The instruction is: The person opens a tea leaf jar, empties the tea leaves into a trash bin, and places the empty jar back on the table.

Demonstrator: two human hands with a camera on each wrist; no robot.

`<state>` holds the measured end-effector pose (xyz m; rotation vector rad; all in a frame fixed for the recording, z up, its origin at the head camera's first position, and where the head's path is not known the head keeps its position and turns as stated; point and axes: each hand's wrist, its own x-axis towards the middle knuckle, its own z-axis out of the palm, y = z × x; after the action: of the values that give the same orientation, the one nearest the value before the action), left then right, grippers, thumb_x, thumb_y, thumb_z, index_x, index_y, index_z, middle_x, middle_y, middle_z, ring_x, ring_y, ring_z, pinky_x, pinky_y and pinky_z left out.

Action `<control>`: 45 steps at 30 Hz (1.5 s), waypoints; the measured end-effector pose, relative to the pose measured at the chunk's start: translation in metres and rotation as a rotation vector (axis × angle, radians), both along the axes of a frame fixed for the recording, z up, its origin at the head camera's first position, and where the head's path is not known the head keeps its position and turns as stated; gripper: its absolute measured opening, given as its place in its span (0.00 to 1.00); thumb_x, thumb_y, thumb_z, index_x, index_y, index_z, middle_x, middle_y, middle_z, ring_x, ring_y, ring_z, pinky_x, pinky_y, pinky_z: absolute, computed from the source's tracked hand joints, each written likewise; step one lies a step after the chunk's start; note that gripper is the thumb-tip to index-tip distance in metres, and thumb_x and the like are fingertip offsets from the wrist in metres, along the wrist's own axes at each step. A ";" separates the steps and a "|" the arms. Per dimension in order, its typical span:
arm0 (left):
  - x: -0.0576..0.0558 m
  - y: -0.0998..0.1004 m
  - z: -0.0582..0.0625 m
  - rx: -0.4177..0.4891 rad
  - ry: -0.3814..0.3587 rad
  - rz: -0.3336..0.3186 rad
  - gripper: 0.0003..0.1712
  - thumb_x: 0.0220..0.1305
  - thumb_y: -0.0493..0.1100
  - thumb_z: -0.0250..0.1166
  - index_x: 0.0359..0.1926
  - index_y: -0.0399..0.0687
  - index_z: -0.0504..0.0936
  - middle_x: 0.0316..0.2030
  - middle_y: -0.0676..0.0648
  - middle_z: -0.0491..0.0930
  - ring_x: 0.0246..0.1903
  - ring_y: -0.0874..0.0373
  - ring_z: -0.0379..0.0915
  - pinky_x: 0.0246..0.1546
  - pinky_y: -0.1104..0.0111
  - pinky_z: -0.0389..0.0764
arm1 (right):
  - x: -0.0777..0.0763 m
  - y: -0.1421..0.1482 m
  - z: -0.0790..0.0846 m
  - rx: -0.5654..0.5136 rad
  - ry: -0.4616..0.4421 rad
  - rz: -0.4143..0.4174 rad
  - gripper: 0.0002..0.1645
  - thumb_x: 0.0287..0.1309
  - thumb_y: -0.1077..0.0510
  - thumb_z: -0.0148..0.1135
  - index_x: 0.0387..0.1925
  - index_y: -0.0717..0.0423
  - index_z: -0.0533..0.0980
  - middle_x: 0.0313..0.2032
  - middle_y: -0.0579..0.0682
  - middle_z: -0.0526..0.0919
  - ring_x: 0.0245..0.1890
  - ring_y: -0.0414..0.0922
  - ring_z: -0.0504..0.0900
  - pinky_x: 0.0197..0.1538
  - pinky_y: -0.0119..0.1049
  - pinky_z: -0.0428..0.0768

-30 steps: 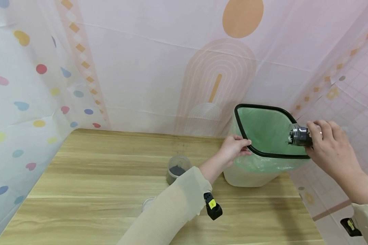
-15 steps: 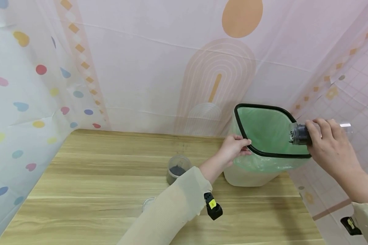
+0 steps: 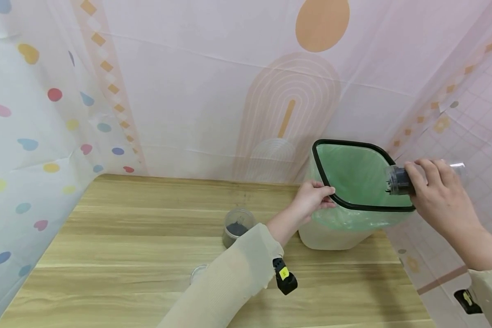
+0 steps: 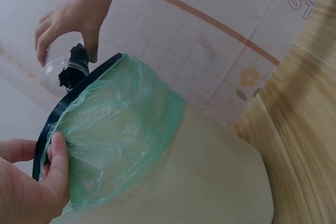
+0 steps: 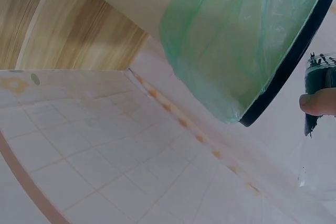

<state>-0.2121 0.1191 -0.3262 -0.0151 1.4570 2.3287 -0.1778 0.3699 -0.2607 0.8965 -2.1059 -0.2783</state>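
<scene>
My left hand [image 3: 311,200] pinches the black rim [image 3: 362,208] of a pale trash bin [image 3: 336,240], thumb and fingers on either side. A green plastic liner [image 3: 352,175] fills the bin and folds down over its outside. In my right hand [image 3: 444,205] I grip a clear plastic jar [image 3: 398,180], tipped on its side with its mouth over the right part of the bin opening. Dark shreds [image 4: 71,74] sit inside the jar near its mouth, clearly visible in the left wrist view. My right thumb [image 5: 317,102] lies along the jar.
Left of the bin, another clear jar [image 3: 238,218] with dark grey contents stands on the wooden table [image 3: 147,237]. A clear round lid [image 3: 197,273] lies partly hidden under my left sleeve. Patterned curtains [image 3: 188,91] surround the back and sides.
The jar in my right hand has turned, so its base now shows beyond my fingers, and it has shifted very slightly. Fewer shreds stick out at its mouth. My left hand stays put.
</scene>
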 end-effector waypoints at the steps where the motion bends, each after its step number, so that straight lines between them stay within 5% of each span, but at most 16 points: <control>1: 0.000 0.000 0.000 -0.001 0.001 0.000 0.14 0.61 0.29 0.59 0.44 0.35 0.64 0.29 0.44 0.67 0.19 0.59 0.68 0.39 0.63 0.82 | 0.000 0.000 0.000 0.000 0.000 0.001 0.24 0.50 0.71 0.51 0.52 0.71 0.65 0.46 0.74 0.67 0.46 0.69 0.64 0.50 0.63 0.67; 15: -0.002 -0.001 0.000 0.004 0.008 0.012 0.13 0.61 0.28 0.58 0.43 0.35 0.63 0.28 0.44 0.67 0.18 0.60 0.68 0.39 0.63 0.83 | 0.000 0.001 0.002 0.019 0.016 -0.006 0.19 0.60 0.72 0.40 0.53 0.69 0.66 0.48 0.71 0.66 0.48 0.67 0.64 0.51 0.64 0.65; 22: -0.002 -0.002 0.000 -0.003 0.013 0.012 0.13 0.61 0.29 0.59 0.42 0.36 0.64 0.28 0.44 0.67 0.18 0.59 0.68 0.38 0.63 0.83 | -0.001 0.002 0.003 0.012 0.003 -0.016 0.25 0.50 0.74 0.44 0.54 0.68 0.65 0.49 0.71 0.66 0.49 0.68 0.63 0.53 0.64 0.63; 45: -0.004 0.001 -0.003 -0.006 0.004 0.011 0.16 0.62 0.30 0.59 0.47 0.34 0.64 0.31 0.43 0.68 0.20 0.59 0.68 0.39 0.63 0.82 | -0.003 0.009 0.002 0.027 0.003 -0.025 0.29 0.43 0.76 0.50 0.53 0.68 0.64 0.49 0.71 0.65 0.48 0.67 0.62 0.52 0.64 0.63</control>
<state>-0.2157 0.1202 -0.3294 -0.0204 1.4694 2.3349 -0.1811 0.3792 -0.2587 0.8849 -2.1167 -0.3215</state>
